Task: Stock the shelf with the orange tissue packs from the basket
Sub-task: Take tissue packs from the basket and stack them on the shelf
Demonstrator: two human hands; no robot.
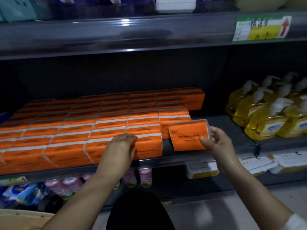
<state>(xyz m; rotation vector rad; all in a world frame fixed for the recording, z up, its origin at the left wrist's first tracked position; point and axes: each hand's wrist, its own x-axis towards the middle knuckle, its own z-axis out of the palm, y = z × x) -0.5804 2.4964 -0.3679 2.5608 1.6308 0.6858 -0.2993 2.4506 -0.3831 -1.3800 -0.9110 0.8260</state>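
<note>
Knee (137, 211): one, in dark cloth, at bottom centre between the two forearms.
Basket (20, 218): one; only a beige rim shows at the bottom left corner, and its contents are out of view.
Shelf (224, 128): one dark, smooth board; a bare strip lies between the tissue and the soap.
Stocked packs (83, 130): dozens, in tight rows that fill the shelf from its left edge to past the middle. The back rows are too dim to count. They are flat orange bricks in glossy wrap with a pale band along the top.
Soap bottles (269, 110): several, too blurred to count; clear plastic with yellow liquid and white pumps, on the same shelf to the right, well apart from the tissue.
Pack (187, 136): one, orange, printed COTTON TISSUE. It is upright and a little tilted, just beside the right end of the rows, over the bare strip. Whether it rests on the board I cannot tell.
Left hand (123, 145): flat with straight fingers, pressing on the front right stocked pack.
Right hand (216, 140): grips the pack by its right edge, thumb on the front and fingers behind.
Price tag (260, 28): one, green and yellow with a red arrow, on the rail above.
Pink bottles (144, 177): several, on the shelf below, partly hidden by the left forearm.
White boxes (259, 163): a few, lower right.
</note>
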